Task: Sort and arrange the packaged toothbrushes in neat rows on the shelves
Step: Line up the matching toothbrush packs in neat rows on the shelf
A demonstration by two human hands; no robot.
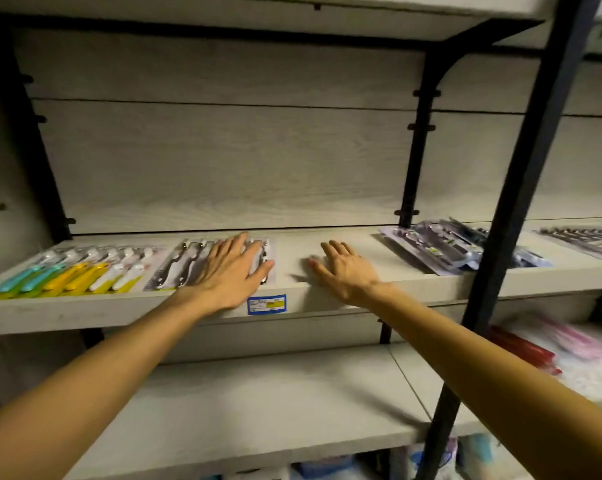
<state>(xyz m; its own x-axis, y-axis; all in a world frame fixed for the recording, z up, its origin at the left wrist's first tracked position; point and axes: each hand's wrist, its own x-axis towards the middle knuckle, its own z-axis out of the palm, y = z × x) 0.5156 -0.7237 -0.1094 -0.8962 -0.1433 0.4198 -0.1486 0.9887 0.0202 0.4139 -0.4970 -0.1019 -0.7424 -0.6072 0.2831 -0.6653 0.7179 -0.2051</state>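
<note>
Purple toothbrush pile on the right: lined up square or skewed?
Skewed. The purple packs lie overlapped and angled across the shelf, unlike the straight colourful pack at the left.

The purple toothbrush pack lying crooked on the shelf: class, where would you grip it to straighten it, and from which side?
Probably by its near corner, coming from the front. The purple pack lies flat and skewed on the shelf, atop others, its near edge close to the front lip. The right hand, open on bare shelf, is closest.
</note>
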